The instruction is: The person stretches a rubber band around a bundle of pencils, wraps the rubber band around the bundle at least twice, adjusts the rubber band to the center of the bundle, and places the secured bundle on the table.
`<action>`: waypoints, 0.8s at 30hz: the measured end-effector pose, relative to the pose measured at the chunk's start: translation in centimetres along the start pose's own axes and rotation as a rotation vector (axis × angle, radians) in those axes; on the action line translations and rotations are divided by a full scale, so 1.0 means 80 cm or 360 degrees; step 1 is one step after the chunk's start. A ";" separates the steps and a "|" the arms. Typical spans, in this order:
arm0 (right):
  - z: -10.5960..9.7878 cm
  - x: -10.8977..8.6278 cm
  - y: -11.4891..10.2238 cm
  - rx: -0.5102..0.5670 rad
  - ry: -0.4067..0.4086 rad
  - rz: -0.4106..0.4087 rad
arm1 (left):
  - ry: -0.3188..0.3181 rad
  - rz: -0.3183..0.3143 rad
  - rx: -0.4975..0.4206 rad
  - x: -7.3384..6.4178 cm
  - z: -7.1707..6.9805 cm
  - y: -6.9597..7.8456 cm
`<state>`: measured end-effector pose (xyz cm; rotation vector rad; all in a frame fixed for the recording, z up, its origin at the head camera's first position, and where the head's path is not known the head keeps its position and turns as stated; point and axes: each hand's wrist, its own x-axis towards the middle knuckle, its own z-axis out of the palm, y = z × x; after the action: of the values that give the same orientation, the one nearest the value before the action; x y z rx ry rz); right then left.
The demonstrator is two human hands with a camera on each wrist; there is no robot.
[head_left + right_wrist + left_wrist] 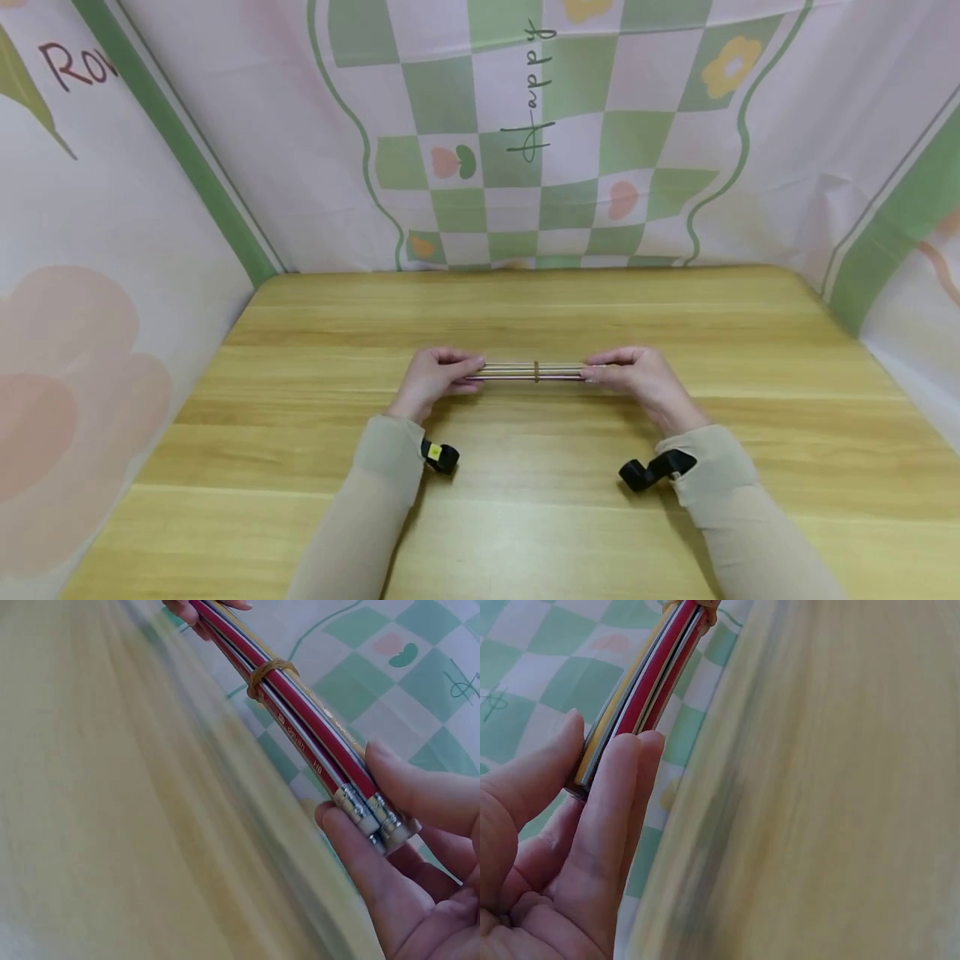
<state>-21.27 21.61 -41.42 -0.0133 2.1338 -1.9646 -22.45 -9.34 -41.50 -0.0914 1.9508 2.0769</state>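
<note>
Several pencils form a bundle point(510, 372), held level above the table between both hands. Red, striped and yellow barrels show in the right wrist view, with a tan rubber band point(270, 673) wound round their middle. My left hand point(437, 379) pinches the bundle's left end between thumb and fingers. At the other end, my right hand point(637, 379) pinches the pencils by the thumb and fingertips. White erasers in silver ferrules point(367, 814) lie at that right-hand end. The left tips are partly covered by the left fingers point(611, 795).
A wooden table point(525, 517) spreads beneath the hands. Behind it hangs a cloth point(510, 200) with green checks and flowers, and more printed cloth stands at both sides. A black wrist camera point(441, 457) sits on the left sleeve, another camera point(645, 472) on the right.
</note>
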 end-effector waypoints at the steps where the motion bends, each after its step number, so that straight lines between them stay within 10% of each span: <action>1: 0.001 0.001 0.002 -0.0034 0.0013 0.0000 | -0.0001 0.0005 0.0039 0.001 0.000 -0.001; 8: 0.005 0.005 0.012 -0.0449 0.0134 -0.0075 | 0.0077 -0.0089 0.0251 0.003 0.001 -0.006; 24: 0.010 0.006 0.009 -0.0676 0.0167 -0.0109 | 0.0051 -0.0091 0.0373 0.009 -0.001 -0.017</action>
<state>-21.47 20.84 -42.29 -0.0596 2.6111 -1.5371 -22.79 -9.28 -42.99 -0.1296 2.1679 1.8079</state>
